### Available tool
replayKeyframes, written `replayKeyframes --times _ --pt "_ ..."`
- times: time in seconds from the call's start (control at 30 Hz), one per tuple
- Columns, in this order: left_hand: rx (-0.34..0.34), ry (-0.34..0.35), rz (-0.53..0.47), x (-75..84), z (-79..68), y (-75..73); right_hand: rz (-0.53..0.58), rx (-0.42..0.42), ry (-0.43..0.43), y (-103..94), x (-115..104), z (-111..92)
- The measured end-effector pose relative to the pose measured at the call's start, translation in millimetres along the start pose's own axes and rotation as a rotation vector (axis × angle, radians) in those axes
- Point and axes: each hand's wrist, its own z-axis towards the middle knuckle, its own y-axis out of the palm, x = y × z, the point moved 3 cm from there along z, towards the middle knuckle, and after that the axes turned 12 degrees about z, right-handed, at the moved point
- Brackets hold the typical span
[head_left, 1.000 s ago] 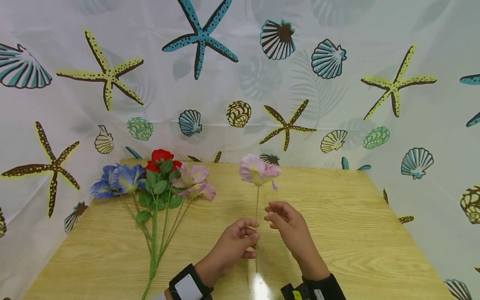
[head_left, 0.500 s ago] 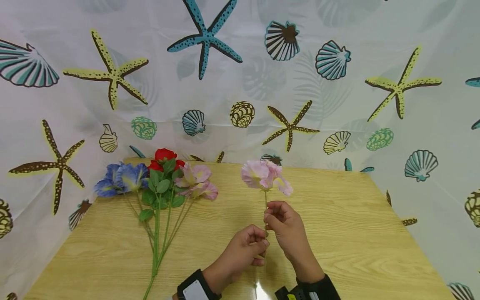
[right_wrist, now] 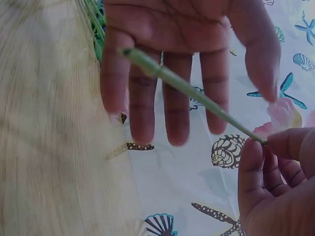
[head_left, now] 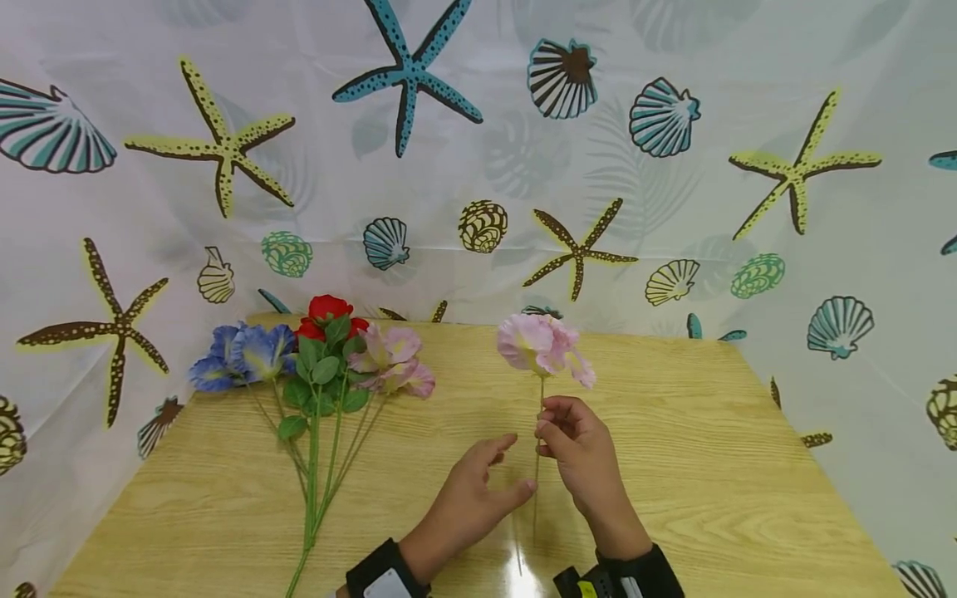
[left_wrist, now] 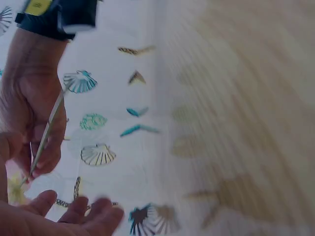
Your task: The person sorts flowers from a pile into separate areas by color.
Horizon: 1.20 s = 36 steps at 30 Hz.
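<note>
My right hand (head_left: 579, 444) pinches the thin green stem of a pink artificial flower (head_left: 534, 342), which stands upright with its bloom above the fingers. In the right wrist view the bare stem end (right_wrist: 162, 73) points out from between the right thumb and fingertips. Just to the left is my left hand (head_left: 478, 498), its fingers spread and straight, the thumb tip close to the lower stem. The right wrist view shows the left palm (right_wrist: 167, 29) facing the stem, with all its fingers extended. Whether the left thumb touches the stem I cannot tell.
On the left of the wooden table (head_left: 695, 465) lies a bunch of artificial flowers: blue blooms (head_left: 257, 353), red roses (head_left: 329, 309) and pink blooms (head_left: 399, 374), their stems toward the front edge. Behind hangs a white curtain (head_left: 449, 166) printed with shells and starfish.
The left hand gripped the stem at first. My right hand came in and took hold of it higher up. The left fingers then opened, and the flower moved slightly right.
</note>
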Motion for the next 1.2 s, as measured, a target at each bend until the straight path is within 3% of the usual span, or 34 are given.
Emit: replayKeyframes --times 0.1,0.2,0.47,0.63,0.73,0.97,1.2 --pt "0.062 0.063 0.225 -2.7 2.0 -12.3 -0.013 0.015 0.013 -2.8 -0.6 0.9" --pt "0.101 0.077 0.347 -5.8 3.9 -25.8 -0.022 0.023 0.015 -5.1 -0.5 1.8" --pt "0.197 0.026 0.396 -27.0 4.2 -69.9 -0.051 0.035 0.045 -16.5 2.2 10.3" --pt "0.309 0.063 0.456 -44.7 8.0 -109.1 -0.069 0.053 0.076 -30.4 0.4 20.1" --pt "0.347 0.02 0.457 -57.6 9.3 -135.4 -0.13 0.072 0.075 -43.3 -1.5 23.8" --pt "0.32 -0.162 0.447 -88.3 2.5 -181.1 -0.328 0.119 0.05 -87.0 -0.9 25.1" --pt "0.244 -0.238 0.553 -105.9 -15.5 -191.8 -0.486 0.141 0.026 -136.8 -3.1 32.3"
